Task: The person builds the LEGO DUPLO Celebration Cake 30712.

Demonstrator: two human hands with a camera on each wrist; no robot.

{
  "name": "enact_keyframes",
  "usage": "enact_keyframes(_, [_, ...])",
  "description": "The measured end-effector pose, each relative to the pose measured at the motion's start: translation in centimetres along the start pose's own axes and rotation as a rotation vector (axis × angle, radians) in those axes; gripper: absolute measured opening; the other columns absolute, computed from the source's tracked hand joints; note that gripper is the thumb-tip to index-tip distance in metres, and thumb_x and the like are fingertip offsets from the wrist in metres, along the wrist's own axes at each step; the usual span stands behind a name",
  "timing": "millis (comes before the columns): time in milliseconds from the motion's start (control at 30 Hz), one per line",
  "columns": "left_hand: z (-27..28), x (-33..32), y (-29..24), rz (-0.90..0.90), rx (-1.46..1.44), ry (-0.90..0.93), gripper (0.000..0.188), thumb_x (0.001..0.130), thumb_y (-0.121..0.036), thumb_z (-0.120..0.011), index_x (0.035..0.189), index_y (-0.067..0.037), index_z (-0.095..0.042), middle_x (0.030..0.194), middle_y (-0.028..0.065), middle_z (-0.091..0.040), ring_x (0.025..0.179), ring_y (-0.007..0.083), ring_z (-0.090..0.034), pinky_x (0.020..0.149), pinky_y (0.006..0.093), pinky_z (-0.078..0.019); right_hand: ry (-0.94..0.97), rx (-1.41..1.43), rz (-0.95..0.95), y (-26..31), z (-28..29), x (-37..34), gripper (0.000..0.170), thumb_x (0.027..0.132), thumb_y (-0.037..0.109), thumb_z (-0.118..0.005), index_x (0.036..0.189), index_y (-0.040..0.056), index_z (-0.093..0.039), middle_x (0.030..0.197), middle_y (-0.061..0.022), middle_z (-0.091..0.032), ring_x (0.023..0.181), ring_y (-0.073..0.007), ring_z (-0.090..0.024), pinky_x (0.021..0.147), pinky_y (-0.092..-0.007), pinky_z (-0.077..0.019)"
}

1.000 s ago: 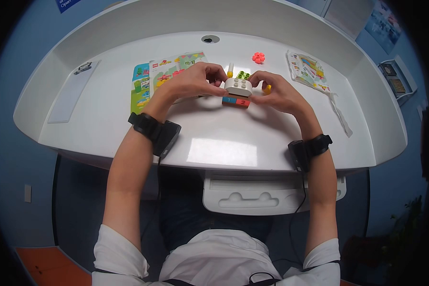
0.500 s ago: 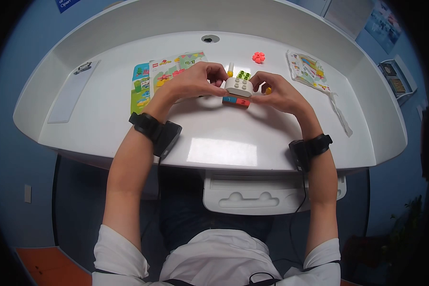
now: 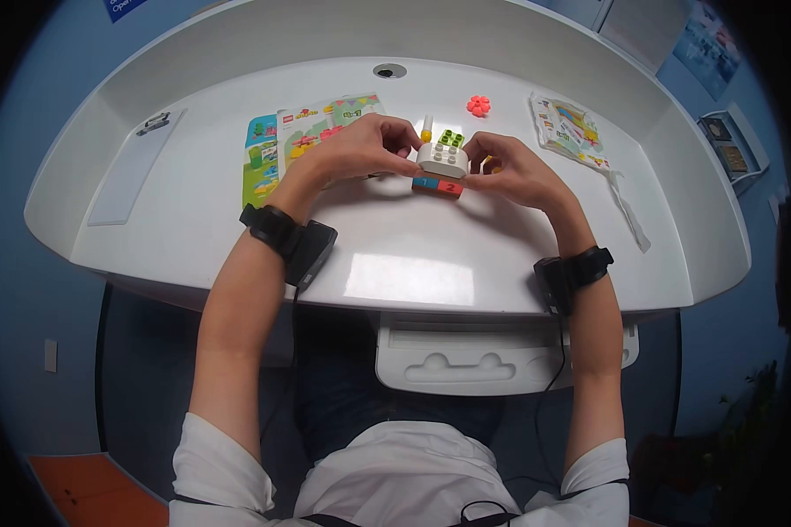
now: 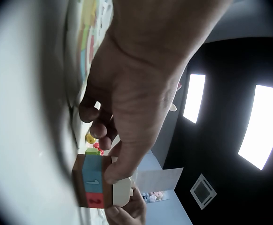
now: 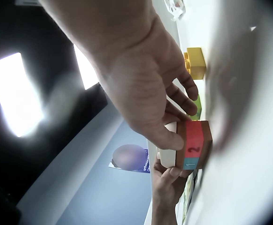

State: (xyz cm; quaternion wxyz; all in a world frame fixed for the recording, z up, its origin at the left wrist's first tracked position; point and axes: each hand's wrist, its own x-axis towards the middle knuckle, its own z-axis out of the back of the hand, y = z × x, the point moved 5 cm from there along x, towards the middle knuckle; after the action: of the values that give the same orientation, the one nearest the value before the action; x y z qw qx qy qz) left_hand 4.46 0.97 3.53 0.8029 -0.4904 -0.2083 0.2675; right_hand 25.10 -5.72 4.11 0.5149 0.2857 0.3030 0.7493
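A white rounded brick [image 3: 442, 160] with studs sits on a stack of brown layers, with a blue brick marked 1 [image 4: 92, 170] and a red brick marked 2 [image 5: 193, 140] side by side between them. The left hand [image 3: 358, 151] grips the stack's left end, its thumb at the upper brown layer and white brick. From the other end the right hand [image 3: 515, 173] pinches it, thumb on the near side. Just behind stand a green studded brick [image 3: 451, 139] and a white stick on a yellow base [image 3: 426, 129]. Behind the right fingers is a yellow brick [image 5: 197, 63].
Booklets [image 3: 302, 132] lie beyond the left hand, with a clipboard [image 3: 137, 167] farther left. A pink flower piece [image 3: 478, 106] lies toward the back. An opened printed packet [image 3: 569, 132] and a torn strip [image 3: 627, 211] are at the right.
The white brick has tilted back from its forward lean and sits lower over the brown layer. Both hands keep hold and have barely shifted; the whole head view moved slightly.
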Motion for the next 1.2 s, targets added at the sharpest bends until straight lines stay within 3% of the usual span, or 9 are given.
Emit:
enact_keyframes(267, [0.1,0.0,0.2,0.022,0.053,-0.007,0.038,0.073,-0.023,-0.083,0.101,0.000,-0.069,0.075,-0.0033,-0.056,0.069,0.0063,-0.052,0.062,0.0228,-0.0411,0.015,0.006,-0.007,0.4,-0.1,0.0,0.041,0.075,0.027,-0.075,0.103,-0.0002,-0.065,0.083,-0.0074,-0.062,0.075,-0.0148,-0.054,0.069,-0.0291,-0.0429])
enact_keyframes(367, [0.0,0.0,0.2,0.039,0.015,-0.007,0.038,0.072,-0.022,-0.083,0.100,0.000,-0.069,0.075,-0.0033,-0.056,0.069,0.0062,-0.052,0.061,0.0226,-0.0413,0.017,-0.018,-0.064,1.5,0.0,-0.4,0.032,0.078,0.021,-0.074,0.101,0.0014,-0.064,0.077,-0.0061,-0.064,0.071,-0.0118,-0.058,0.071,-0.0268,-0.0463])
enact_keyframes(433, [-0.1,-0.1,0.1,0.029,0.021,-0.003,0.039,0.072,-0.022,-0.083,0.101,0.000,-0.068,0.075,-0.0031,-0.057,0.069,0.0061,-0.052,0.061,0.0225,-0.0413,0.054,0.045,-0.174,2.2,-0.1,-1.0,0.036,0.078,0.023,-0.074,0.105,0.0020,-0.063,0.071,-0.0052,-0.064,0.062,-0.0097,-0.058,0.058,-0.0239,-0.0424])
enact_keyframes(533, [-0.1,-0.2,-0.4,0.027,0.034,-0.006,0.040,0.072,-0.022,-0.083,0.102,0.001,-0.068,0.075,-0.0027,-0.057,0.068,0.0063,-0.053,0.061,0.0222,-0.0412,0.042,0.040,-0.212,2.0,-0.4,-1.0,0.040,0.079,0.023,-0.075,0.110,0.0026,-0.061,0.069,-0.0047,-0.065,0.057,-0.0084,-0.059,0.050,-0.0228,-0.0381])
enact_keyframes(633, [-0.1,-0.4,-0.7,0.038,0.067,-0.001,0.042,0.073,-0.022,-0.082,0.105,0.002,-0.068,0.075,-0.0021,-0.058,0.068,0.0067,-0.054,0.060,0.0221,-0.0411,0.049,0.037,-0.213,1.5,-0.3,-0.8,0.043,0.077,0.023,-0.076,0.111,0.0003,-0.063,0.076,-0.0077,-0.067,0.064,-0.0110,-0.064,0.055,-0.0245,-0.0448])
enact_keyframes(733, [-0.3,-0.7,-1.2,0.045,0.102,-0.010,0.047,0.075,-0.025,-0.081,0.111,0.002,-0.068,0.075,-0.0014,-0.058,0.069,0.0073,-0.054,0.060,0.0222,-0.0412,0.000,0.085,-0.058,2.0,-0.6,-0.9,0.042,0.080,0.021,-0.078,0.113,0.0003,-0.063,0.081,-0.0077,-0.068,0.065,-0.0105,-0.065,0.057,-0.0247,-0.0460])
enact_keyframes(933, [-0.4,-0.4,-1.7,0.019,0.028,-0.047,0.049,0.079,-0.030,-0.082,0.116,-0.001,-0.069,0.077,0.0001,-0.061,0.069,0.0078,-0.054,0.060,0.0228,-0.0403,-0.004,0.212,-0.066,1.9,-1.0,-0.6,0.036,0.086,0.018,-0.077,0.112,-0.0012,-0.062,0.089,-0.0074,-0.069,0.067,-0.0097,-0.064,0.059,-0.0255,-0.0479])
enact_keyframes(1200, [-0.2,-0.2,-1.2,0.017,0.017,-0.032,0.045,0.082,-0.030,-0.081,0.114,-0.001,-0.070,0.079,0.0009,-0.064,0.068,0.0071,-0.053,0.059,0.0225,-0.0387,0.021,0.242,-0.049,1.7,-1.0,-0.4,0.036,0.087,0.021,-0.075,0.113,0.0007,-0.060,0.080,-0.0076,-0.068,0.067,-0.0112,-0.065,0.060,-0.0253,-0.0470])
